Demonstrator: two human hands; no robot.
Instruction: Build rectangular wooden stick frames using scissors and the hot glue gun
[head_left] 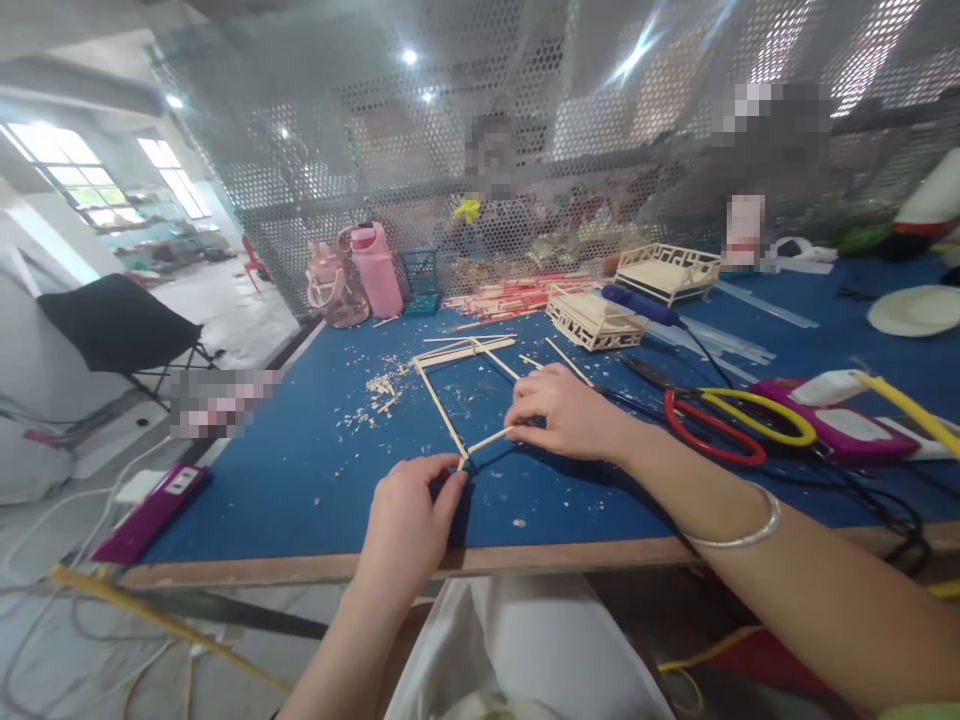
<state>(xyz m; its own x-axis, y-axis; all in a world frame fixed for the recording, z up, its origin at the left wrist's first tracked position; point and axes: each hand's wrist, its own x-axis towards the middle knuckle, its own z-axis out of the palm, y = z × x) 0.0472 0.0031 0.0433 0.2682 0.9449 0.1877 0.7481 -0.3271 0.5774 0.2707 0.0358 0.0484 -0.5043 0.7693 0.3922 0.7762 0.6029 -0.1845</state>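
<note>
A frame of thin wooden sticks (450, 385) lies on the blue table top (300, 470). My left hand (409, 520) pinches the near corner of that frame, where two sticks meet. A short stick (489, 439) runs from that corner to my right hand (562, 410), whose closed fingers hold its other end. A silver bangle (739, 530) is on my right wrist.
Red and yellow handled scissors (720, 425) and a glue gun (840, 415) with cables lie to the right. Two finished stick models (592, 318) (667, 270), loose sticks (517, 293) and pink bottles (375, 270) stand further back. Wood chips (379, 390) litter the left. People sit behind a mesh screen.
</note>
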